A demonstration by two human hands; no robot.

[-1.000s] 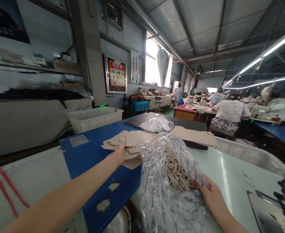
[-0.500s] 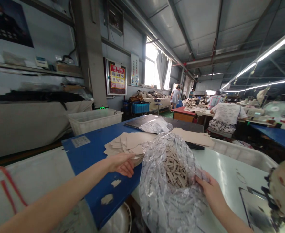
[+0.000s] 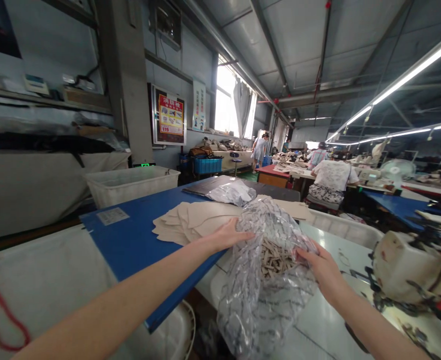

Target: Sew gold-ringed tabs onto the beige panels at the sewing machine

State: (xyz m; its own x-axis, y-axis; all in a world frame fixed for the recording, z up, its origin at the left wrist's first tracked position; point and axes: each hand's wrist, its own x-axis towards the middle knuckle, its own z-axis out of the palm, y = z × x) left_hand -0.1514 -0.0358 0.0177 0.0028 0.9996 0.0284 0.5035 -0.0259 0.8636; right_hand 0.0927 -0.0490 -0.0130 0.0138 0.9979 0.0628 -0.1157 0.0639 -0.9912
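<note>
Right hand (image 3: 318,262) pinching rim of clear plastic bag (image 3: 241,297). Left hand (image 3: 230,236) touching bag's other side; cannot tell if gripping. Bag of beige strips (image 3: 275,259) sitting by left edge of pale worktop (image 3: 329,237). Flat pieces (image 3: 179,222) lying on blue worktop (image 3: 125,245).

Crinkled, glossy clear plastic bag (image 3: 241,312) around matt beige strips (image 3: 275,257).
The layered beige pieces (image 3: 179,220) look smooth and matt, card or cloth, hard to tell; the blue tabletop (image 3: 141,250) is smooth with a faint sheen, the pale tabletop (image 3: 323,234) glossier. The white bin (image 3: 138,189) looks like dull moulded plastic; the machine head (image 3: 404,265) has a worn, stained finish.
</note>
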